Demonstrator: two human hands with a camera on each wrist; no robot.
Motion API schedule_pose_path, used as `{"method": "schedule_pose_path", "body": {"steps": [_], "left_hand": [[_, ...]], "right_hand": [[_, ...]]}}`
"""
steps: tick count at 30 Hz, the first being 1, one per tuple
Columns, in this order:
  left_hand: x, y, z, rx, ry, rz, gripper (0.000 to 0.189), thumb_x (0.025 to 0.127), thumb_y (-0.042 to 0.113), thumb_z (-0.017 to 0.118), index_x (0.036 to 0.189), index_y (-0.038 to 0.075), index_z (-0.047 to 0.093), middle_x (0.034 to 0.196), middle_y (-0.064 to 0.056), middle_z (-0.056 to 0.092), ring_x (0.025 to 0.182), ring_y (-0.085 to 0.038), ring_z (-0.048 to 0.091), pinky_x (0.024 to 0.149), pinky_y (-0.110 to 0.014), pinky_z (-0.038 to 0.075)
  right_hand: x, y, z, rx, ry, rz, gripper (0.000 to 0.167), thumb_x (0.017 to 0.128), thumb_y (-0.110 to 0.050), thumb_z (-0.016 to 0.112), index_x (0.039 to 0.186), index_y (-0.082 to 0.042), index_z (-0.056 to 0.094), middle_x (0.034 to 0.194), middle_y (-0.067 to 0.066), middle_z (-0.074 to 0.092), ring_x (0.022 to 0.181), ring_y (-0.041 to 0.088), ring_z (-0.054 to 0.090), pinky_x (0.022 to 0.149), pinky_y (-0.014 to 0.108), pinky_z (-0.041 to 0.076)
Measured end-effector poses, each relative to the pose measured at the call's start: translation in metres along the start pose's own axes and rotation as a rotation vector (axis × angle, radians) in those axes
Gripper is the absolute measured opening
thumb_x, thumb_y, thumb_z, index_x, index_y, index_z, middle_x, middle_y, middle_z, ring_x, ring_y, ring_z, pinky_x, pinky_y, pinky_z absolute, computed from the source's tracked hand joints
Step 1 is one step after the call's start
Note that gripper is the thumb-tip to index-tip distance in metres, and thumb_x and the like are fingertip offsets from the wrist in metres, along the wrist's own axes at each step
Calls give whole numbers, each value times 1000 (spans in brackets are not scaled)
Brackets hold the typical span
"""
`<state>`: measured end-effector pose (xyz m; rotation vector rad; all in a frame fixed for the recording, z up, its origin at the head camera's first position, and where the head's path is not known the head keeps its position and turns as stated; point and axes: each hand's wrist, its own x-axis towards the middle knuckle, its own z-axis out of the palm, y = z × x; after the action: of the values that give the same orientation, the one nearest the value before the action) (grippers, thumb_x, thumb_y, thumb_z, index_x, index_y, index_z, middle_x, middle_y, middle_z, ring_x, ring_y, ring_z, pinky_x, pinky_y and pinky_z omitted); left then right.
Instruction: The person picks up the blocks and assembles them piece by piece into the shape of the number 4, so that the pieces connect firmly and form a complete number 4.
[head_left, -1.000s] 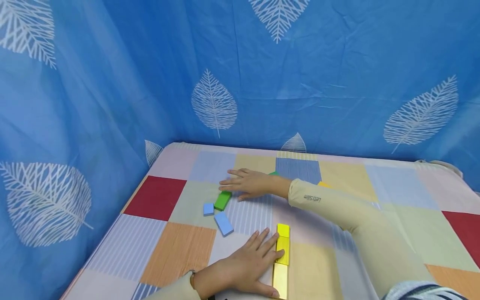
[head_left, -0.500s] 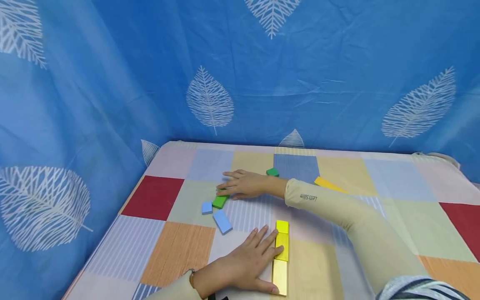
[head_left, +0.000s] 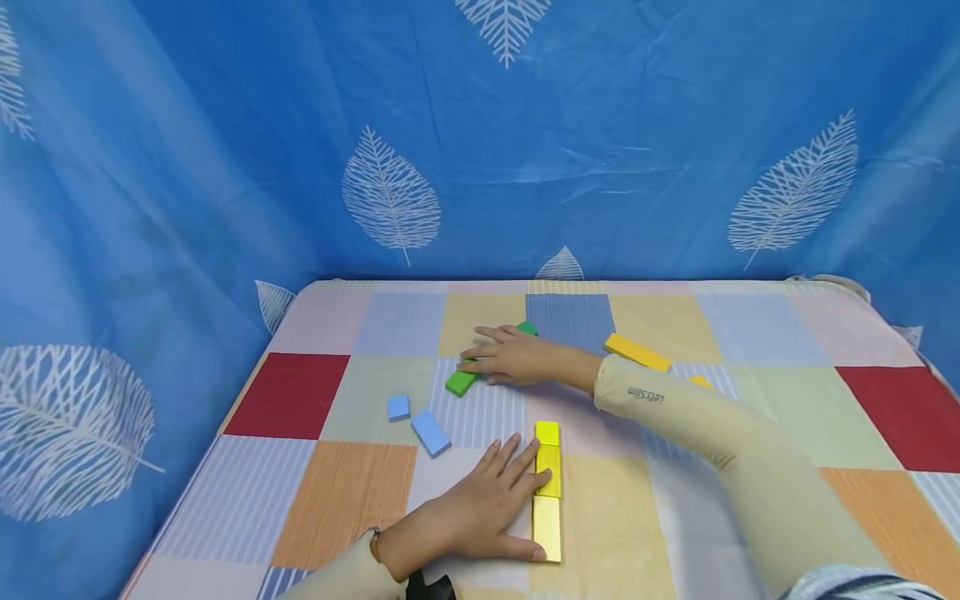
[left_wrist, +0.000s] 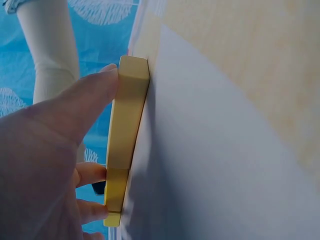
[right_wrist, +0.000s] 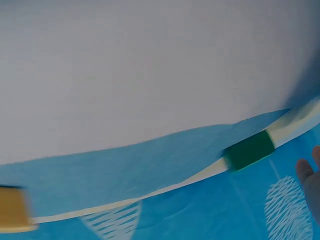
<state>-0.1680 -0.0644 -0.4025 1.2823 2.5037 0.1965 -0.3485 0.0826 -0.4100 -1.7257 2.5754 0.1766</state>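
Three yellow blocks lie end to end in the head view: a pale gold block [head_left: 547, 531] nearest, a brighter block [head_left: 553, 467] in the middle and a small block [head_left: 547, 432] at the far end. My left hand [head_left: 487, 508] rests along their left side, fingers spread, thumb at the gold block's near end and fingertips on the brighter block. Farther off, my right hand [head_left: 517, 357] reaches leftward with extended fingers, their tips over a green block [head_left: 459, 383] and covering part of it. In the right wrist view, only fingertips [right_wrist: 304, 170] show at the right edge.
Left of the row lie a small blue block [head_left: 399, 407] and a longer blue block [head_left: 431, 433]. A darker green block [head_left: 528, 327] sits behind my right hand. Two orange-yellow blocks, one long [head_left: 637, 352] and one partly hidden [head_left: 701, 381], lie beyond the right sleeve.
My right hand has come down over the green block, which has slid right and turned, away from the blue blocks. The left hand keeps its place by the row; the head view has shifted.
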Motion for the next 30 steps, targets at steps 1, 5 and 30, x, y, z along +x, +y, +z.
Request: {"method": "schedule_pose_path", "body": {"steps": [1,5,30], "left_hand": [[0,0,0,-3,-2,1,82,83,69,38,143,16,27,153,-15,6,140,-37,5,109,-53,19],[0,2,0,-11,-8,-5,82,82,69,38,144,16,26,153,-14,6,140,-36,5,110,-53,18],[4,6,4,-45,-5,-27,84,82,69,41,144,16,25,154,-13,3,141,-35,1,111,-52,11]], "right_hand": [[-6,0,0,8,4,16,48,96,-36,43,142,-27,34,145,-3,36,137,36,23,104,52,29],[-30,1,4,28,19,86,47,95,-35,45,141,-27,36,142,-4,40,136,39,23,104,54,29],[-154,-59,-21,49,-130,522,48,87,-32,59,133,-21,49,131,4,53,132,46,24,100,59,28]]}}
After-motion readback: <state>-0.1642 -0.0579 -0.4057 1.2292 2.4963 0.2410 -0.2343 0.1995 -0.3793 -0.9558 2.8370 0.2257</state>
